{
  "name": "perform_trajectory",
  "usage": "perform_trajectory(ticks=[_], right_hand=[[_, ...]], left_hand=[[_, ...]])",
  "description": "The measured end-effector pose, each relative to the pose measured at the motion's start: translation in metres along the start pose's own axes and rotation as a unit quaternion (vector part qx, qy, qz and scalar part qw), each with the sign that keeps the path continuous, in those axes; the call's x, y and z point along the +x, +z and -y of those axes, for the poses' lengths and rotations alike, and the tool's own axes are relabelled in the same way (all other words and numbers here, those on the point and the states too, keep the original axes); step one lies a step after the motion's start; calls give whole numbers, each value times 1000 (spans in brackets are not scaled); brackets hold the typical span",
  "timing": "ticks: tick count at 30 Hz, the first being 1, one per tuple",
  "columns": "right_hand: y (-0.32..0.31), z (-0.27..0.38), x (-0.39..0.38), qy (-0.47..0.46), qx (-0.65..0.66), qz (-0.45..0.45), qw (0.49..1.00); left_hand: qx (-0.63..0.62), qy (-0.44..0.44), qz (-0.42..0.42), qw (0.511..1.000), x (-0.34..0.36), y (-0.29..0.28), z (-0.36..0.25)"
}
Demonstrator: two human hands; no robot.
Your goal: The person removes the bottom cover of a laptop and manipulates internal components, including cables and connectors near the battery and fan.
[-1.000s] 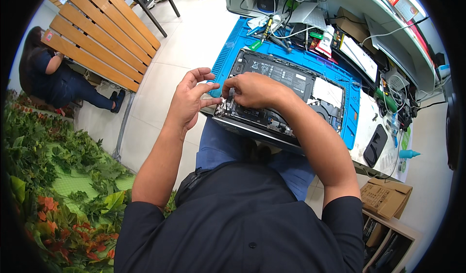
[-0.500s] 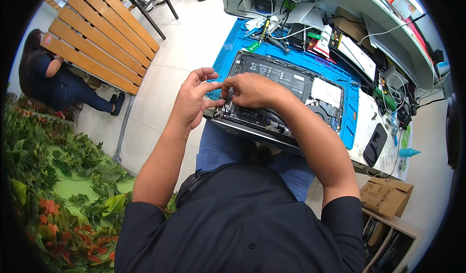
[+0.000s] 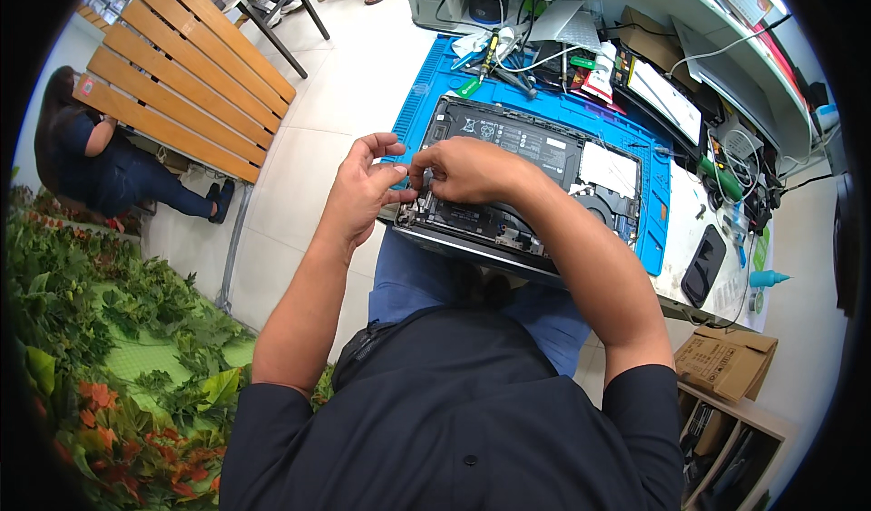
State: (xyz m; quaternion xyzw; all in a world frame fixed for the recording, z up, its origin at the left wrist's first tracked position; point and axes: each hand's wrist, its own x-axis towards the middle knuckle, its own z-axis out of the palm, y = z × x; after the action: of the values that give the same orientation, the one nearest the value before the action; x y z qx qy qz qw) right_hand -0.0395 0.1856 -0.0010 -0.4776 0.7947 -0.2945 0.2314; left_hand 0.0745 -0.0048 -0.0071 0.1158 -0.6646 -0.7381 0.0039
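Observation:
A laptop point(image 3: 467, 249) lies with its underside off and its insides bare, resting on a blue work mat point(image 3: 655, 225). Its flat black battery point(image 3: 531, 151) fills the far middle; a white panel point(image 3: 610, 170) and a round fan point(image 3: 594, 208) sit to the right. Bent over the laptop's left near corner, my right hand point(image 3: 474, 168) has its fingers pinched together, and whatever is in them is too small to make out. Just left of that corner is my left hand point(image 3: 359, 189), fingers curved and apart, thumb and fingertips close to the right hand, holding nothing visible.
Behind the laptop are a yellow-black screwdriver point(image 3: 490, 54), a white tube point(image 3: 602, 71) and tangled cables. A phone point(image 3: 703, 268) and a teal bottle point(image 3: 768, 279) lie right. A cardboard box point(image 3: 724, 363) sits below. A seated person point(image 3: 100, 152) is by a slatted wooden bench point(image 3: 181, 75).
The left hand's fingers have drawn slightly away from the right hand's fingertips. My right hand has stayed almost in place over the laptop's corner. The whole view has shifted slightly.

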Motion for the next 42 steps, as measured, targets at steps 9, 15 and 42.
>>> perform_trajectory(ticks=[9, 15, 42], right_hand=[[-1, 2, -6, -3, 4, -16, 1000], [2, -3, -2, -13, -12, -13, 1000], [8, -6, -8, 7, -7, -56, 998]], left_hand=[[26, 12, 5, 1000, 3, 0, 5], [244, 94, -22, 965, 2, 1, 9], [478, -48, 70, 874, 11, 7, -18]])
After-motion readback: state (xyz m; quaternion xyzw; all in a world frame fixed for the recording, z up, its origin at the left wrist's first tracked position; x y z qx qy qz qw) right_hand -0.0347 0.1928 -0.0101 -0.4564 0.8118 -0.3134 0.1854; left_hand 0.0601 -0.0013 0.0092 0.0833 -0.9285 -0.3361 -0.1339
